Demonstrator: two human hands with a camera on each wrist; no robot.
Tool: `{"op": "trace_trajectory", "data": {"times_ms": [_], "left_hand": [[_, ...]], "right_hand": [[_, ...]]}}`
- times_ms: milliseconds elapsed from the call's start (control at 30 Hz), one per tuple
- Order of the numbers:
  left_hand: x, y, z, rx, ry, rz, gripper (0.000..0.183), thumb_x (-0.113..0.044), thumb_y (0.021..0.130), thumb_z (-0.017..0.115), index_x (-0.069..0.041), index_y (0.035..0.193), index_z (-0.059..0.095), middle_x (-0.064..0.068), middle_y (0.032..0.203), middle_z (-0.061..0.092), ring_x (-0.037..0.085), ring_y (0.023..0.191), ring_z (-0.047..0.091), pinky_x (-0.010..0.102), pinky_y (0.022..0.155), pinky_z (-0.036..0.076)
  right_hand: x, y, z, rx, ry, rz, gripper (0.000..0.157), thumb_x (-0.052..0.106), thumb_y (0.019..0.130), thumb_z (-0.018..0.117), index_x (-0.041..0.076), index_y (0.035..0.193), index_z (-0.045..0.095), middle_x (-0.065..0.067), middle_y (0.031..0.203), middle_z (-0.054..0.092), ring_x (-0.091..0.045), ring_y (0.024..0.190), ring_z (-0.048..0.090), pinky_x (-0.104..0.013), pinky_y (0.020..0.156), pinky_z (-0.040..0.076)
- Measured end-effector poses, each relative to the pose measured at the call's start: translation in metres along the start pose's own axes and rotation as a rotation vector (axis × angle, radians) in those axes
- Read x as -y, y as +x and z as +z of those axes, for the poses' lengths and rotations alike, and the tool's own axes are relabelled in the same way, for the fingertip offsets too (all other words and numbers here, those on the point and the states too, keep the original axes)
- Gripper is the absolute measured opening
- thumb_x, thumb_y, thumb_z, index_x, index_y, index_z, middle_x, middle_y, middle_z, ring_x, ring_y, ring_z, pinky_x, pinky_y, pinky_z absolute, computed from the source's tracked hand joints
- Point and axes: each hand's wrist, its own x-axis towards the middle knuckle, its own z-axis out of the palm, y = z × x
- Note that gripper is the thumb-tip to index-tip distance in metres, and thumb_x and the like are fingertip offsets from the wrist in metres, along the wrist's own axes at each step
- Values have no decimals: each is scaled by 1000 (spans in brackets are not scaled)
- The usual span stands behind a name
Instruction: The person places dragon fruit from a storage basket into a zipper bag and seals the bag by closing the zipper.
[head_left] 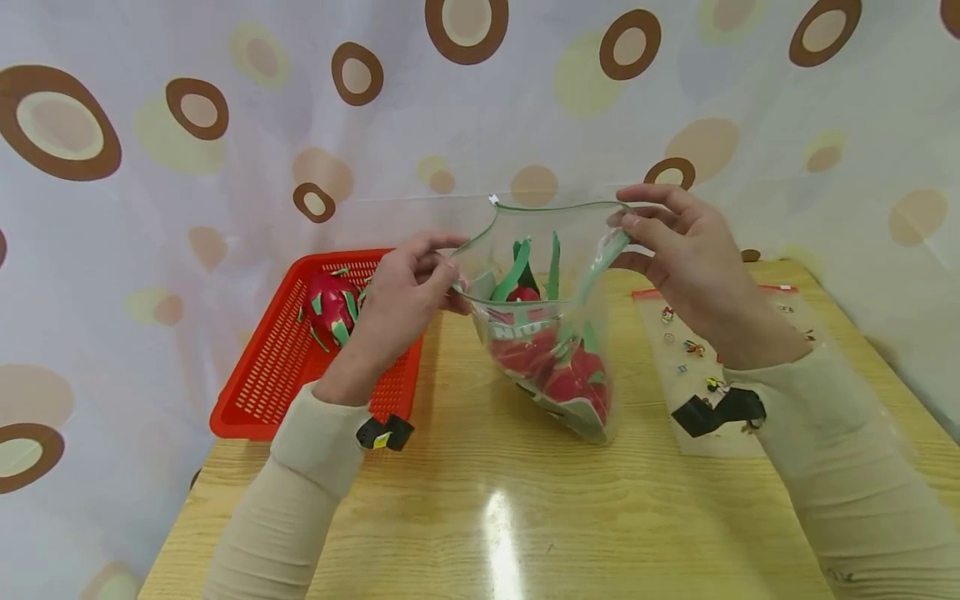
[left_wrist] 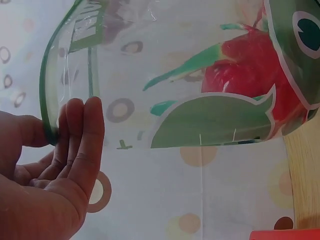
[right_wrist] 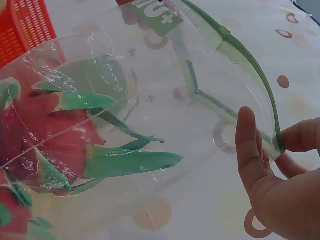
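A clear zip bag (head_left: 480, 312) with a green zip edge stands on the table between my hands, its mouth spread wide. Inside lie red dragon fruits (head_left: 576, 379) with green leaf tips, seen through the plastic. My left hand (head_left: 408, 287) pinches the left side of the rim between thumb and fingers; the left wrist view shows the green edge running into that pinch. At the opposite side, my right hand (head_left: 678, 242) pinches the rim near its right corner. In the right wrist view, a dragon fruit (right_wrist: 50, 135) with long green leaves shows within the bag.
At the left is a red plastic basket (head_left: 258, 392) holding another dragon fruit (head_left: 332, 307). Under my right forearm, a flat clear bag (head_left: 671, 367) with a red zip and small printed figures lies on the wooden table (head_left: 600, 517). A patterned curtain hangs behind.
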Motion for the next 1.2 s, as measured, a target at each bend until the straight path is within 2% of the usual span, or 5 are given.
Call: {"op": "trace_trajectory", "data": {"times_ms": [333, 533, 767, 967, 1200], "left_hand": [[0, -6, 12, 2, 42, 21, 32, -12, 102, 52, -12, 134, 59, 12, 93, 66, 22, 86, 69, 32, 87, 59], [5, -10, 19, 4, 42, 18, 32, -13, 102, 51, -12, 133, 59, 11, 93, 67, 19, 86, 69, 32, 88, 59], [6, -7, 24, -23, -22, 28, 33, -12, 102, 52, -12, 135, 57, 9, 92, 64, 18, 88, 68, 31, 89, 58], [3, -4, 29, -32, -84, 38, 37, -11, 102, 55, -13, 138, 53, 10, 92, 65, 20, 87, 70, 33, 89, 58], [-3, -1, 33, -27, -182, 62, 39, -8, 100, 56, -9, 139, 48, 8, 90, 66, 20, 83, 70, 34, 91, 58]], "right_hand": [[-4, -9, 9, 52, -164, 68, 38, 13, 98, 60, 8, 133, 47, -8, 110, 61, -17, 99, 61, -27, 77, 58], [-11, -17, 12, 85, -255, 107, 39, 13, 100, 58, 8, 135, 44, -4, 105, 61, -14, 91, 63, -26, 78, 57], [-10, -27, 11, 151, -422, 84, 56, 18, 100, 59, 8, 148, 32, -1, 118, 66, -11, 108, 64, -21, 88, 53], [-13, -40, 13, 232, -612, -61, 69, 8, 95, 65, 11, 152, 27, -10, 136, 57, -17, 119, 58, -17, 94, 51], [-17, -41, 13, 144, -840, -231, 39, 4, 94, 65, 6, 132, 52, -9, 128, 62, -8, 112, 61, -14, 90, 52]]}}
